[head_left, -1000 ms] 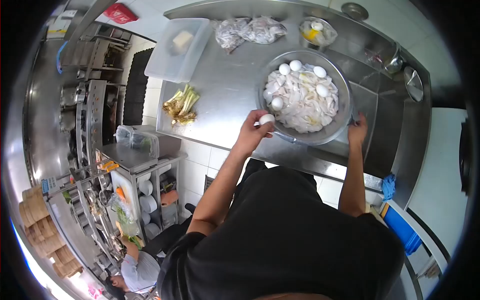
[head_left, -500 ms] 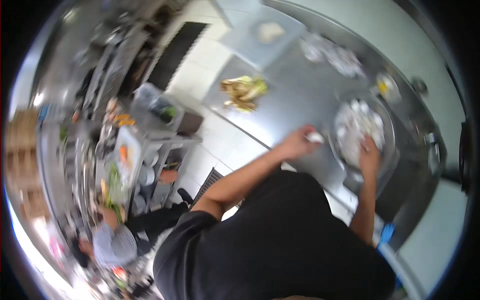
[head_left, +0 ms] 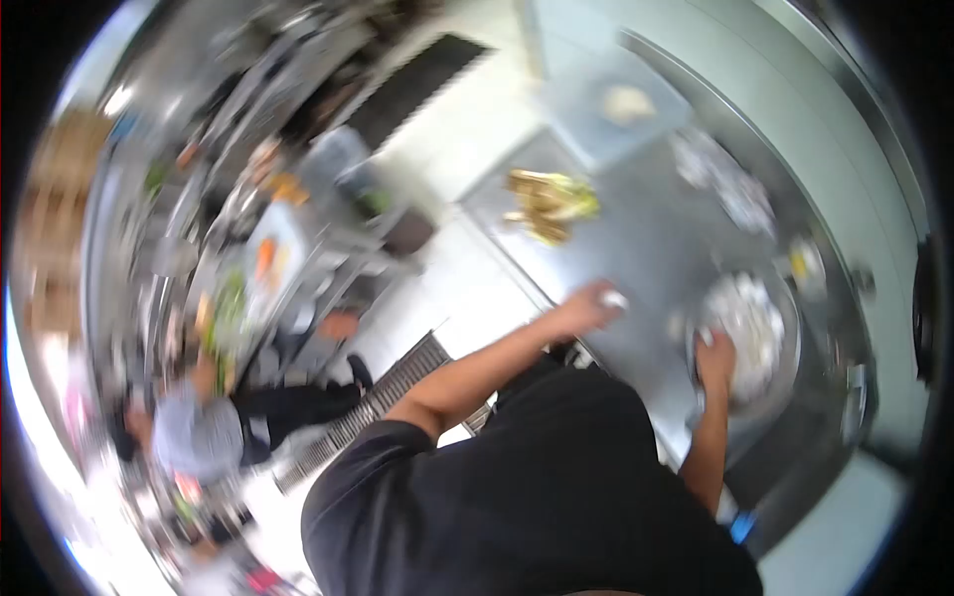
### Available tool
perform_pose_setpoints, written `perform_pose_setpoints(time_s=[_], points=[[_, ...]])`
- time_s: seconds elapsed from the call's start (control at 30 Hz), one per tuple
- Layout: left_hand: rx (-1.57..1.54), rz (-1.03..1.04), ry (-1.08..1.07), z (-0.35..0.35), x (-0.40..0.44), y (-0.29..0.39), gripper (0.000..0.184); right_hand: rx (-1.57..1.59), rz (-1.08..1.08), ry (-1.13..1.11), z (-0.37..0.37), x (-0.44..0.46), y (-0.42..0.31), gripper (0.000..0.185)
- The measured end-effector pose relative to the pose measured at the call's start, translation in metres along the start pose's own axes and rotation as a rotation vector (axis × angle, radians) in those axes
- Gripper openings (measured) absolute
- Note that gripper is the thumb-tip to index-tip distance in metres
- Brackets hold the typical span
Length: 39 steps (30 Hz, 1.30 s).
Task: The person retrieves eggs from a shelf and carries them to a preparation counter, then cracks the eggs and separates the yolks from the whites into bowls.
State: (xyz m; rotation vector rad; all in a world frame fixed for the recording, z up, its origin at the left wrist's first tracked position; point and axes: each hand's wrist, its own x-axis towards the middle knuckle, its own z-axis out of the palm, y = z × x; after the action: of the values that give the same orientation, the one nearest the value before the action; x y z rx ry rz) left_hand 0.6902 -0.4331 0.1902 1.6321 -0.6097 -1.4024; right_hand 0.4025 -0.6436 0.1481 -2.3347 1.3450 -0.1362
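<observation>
Over the steel counter [head_left: 636,248], my left hand [head_left: 586,310] has its fingers closed around a small white piece [head_left: 615,300] whose kind is too blurred to tell. My right hand [head_left: 715,360] is at the near left side of a round bowl [head_left: 794,323], fingers bent together. A bit of white shows at its fingertips, too smeared to name. Many white pieces [head_left: 752,333] fill the bowl. Yellow-brown leafy vegetable scraps [head_left: 549,207] lie on the counter beyond my left hand.
A pale translucent tub [head_left: 571,119] with a whitish lump [head_left: 628,103] stands at the far end. A crumpled plastic bag [head_left: 730,184] and a small container with yellow [head_left: 803,264] sit along the wall. At left, a person [head_left: 199,427] works beside a board with carrot [head_left: 265,256].
My right hand has moved from over the white pieces to the bowl's left side. My left hand keeps its white piece. The whole view has shifted and turned.
</observation>
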Motion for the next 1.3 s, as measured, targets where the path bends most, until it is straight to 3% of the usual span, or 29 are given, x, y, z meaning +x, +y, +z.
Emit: perform_pose_setpoints(time_s=[0.07,0.13,0.23,0.3,0.37,0.43,0.5,0.6,0.7,0.77,0.9,0.97,1.0,1.07,1.1,1.13,1.23,1.3], points=[[0.004,0.124,0.023,0.007,-0.011,0.018,0.047,0.292,0.027,0.142,0.026,0.015,0.046,0.038],[0.121,0.198,0.093,0.022,-0.010,0.022,0.047,0.458,0.113,0.116,0.017,0.036,0.061,0.040],[0.233,0.396,0.285,0.040,-0.023,0.036,0.046,1.395,0.500,-0.147,-0.010,0.050,0.038,0.039],[0.348,0.452,0.373,0.037,-0.061,0.051,0.046,1.587,0.337,-0.393,-0.035,0.014,-0.058,0.034],[0.449,0.502,0.452,0.033,-0.079,0.052,0.045,1.670,0.257,-0.616,-0.034,-0.003,-0.110,0.031],[0.547,0.556,0.520,0.018,-0.089,0.046,0.045,1.552,0.115,-0.829,-0.004,-0.011,-0.142,0.031],[0.564,0.520,0.540,-0.002,-0.097,0.031,0.046,1.437,0.163,-0.862,0.029,-0.023,-0.180,0.031],[0.526,0.509,0.540,-0.039,-0.101,-0.006,0.048,1.069,0.048,-0.896,0.050,-0.037,-0.239,0.030],[0.396,0.518,0.491,-0.094,-0.112,-0.042,0.051,0.981,0.102,-0.913,0.084,-0.036,-0.287,0.027],[0.235,0.521,0.390,-0.147,-0.128,-0.058,0.051,1.008,0.129,-0.947,0.113,-0.031,-0.319,0.028],[0.299,0.737,0.856,-0.292,-0.155,-0.117,0.043,0.981,0.250,-0.991,0.171,-0.015,-0.383,0.030],[0.259,0.516,1.071,-0.392,-0.197,-0.125,0.036,1.012,0.259,-0.930,0.191,-0.005,-0.402,0.030],[0.267,0.596,1.278,-0.446,-0.217,-0.133,0.032,1.036,0.267,-0.895,0.195,-0.002,-0.414,0.030],[0.150,0.366,1.474,-0.556,-0.265,-0.147,0.022,1.061,0.304,-0.790,0.194,-0.001,-0.436,0.029],[0.100,0.501,1.582,-0.618,-0.285,-0.165,0.019,1.079,0.313,-0.723,0.192,-0.002,-0.444,0.029],[0.255,0.337,1.732,-0.669,-0.320,-0.165,0.019,1.099,0.321,-0.651,0.190,-0.002,-0.447,0.029],[0.481,0.151,2.027,-0.822,-0.398,-0.218,0.027,1.152,0.381,-0.481,0.178,-0.003,-0.459,0.031],[0.553,-0.238,2.137,-0.906,-0.439,-0.254,0.037,1.207,0.436,-0.414,0.176,-0.004,-0.460,0.033]])
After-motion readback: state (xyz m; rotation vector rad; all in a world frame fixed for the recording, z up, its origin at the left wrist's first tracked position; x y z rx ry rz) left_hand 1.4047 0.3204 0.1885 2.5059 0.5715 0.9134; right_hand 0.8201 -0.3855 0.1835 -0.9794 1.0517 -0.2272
